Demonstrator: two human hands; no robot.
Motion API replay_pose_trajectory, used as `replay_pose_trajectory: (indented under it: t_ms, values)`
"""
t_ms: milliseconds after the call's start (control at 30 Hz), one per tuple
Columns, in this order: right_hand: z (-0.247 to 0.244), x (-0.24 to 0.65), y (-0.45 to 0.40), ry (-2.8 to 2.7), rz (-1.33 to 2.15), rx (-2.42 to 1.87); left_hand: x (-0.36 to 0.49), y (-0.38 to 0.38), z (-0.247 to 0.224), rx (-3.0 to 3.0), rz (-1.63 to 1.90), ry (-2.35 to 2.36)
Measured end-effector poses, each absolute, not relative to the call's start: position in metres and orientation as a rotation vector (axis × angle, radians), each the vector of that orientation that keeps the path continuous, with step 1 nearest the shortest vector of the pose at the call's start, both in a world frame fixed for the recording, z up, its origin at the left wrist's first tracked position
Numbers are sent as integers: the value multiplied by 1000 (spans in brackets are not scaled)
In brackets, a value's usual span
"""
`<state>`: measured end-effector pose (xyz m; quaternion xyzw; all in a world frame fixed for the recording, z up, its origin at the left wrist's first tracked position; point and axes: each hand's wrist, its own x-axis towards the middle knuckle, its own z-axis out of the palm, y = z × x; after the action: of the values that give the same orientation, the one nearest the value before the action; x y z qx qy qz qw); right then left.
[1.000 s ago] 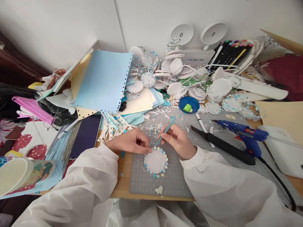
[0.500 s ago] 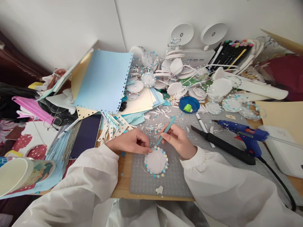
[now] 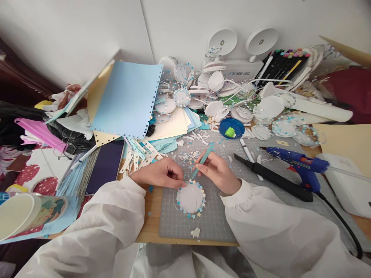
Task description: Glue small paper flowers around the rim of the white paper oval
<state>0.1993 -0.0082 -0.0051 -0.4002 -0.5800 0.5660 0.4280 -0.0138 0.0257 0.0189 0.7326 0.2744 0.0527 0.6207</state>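
While the right hand (image 3: 214,170) pinches teal tweezers (image 3: 205,159) between closed thumb and fingers, their tips point down at the twelve o'clock rim of a white disc (image 3: 189,199), which lies on a grey cutting mat (image 3: 171,226) with blue and cream stars around its edge. The left hand (image 3: 162,173) is loosely curled, its fingertips at the disc's eleven o'clock rim; whether they grip anything I cannot tell. Taking the disc as the clock's centre, loose stars (image 3: 189,156) lie at twelve, a pale scrap (image 3: 195,232) at six, and a blue lid (image 3: 223,127) at one. A black-handled cutter (image 3: 278,181) and a blue glue gun (image 3: 304,164) sit between two and three. Towards nine, beside a paper cup (image 3: 21,216), a blue patch (image 3: 4,196) shows what looks like a white capital E. Between twelve and one, a white device (image 3: 243,69) bears dark marks too blurred to read.
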Motion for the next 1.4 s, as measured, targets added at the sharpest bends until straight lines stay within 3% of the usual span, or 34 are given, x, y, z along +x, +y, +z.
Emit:
replay_pose_trajectory:
  t_ms: [1167, 1400]
  values:
    - [-5, 199, -10, -1505, 1406, -975, -14, 25, 17, 1718, 134, 622]
    - [-5, 210, -1, -1272, 1178, -1031, -14, 25, 19, 1716, 138, 620]
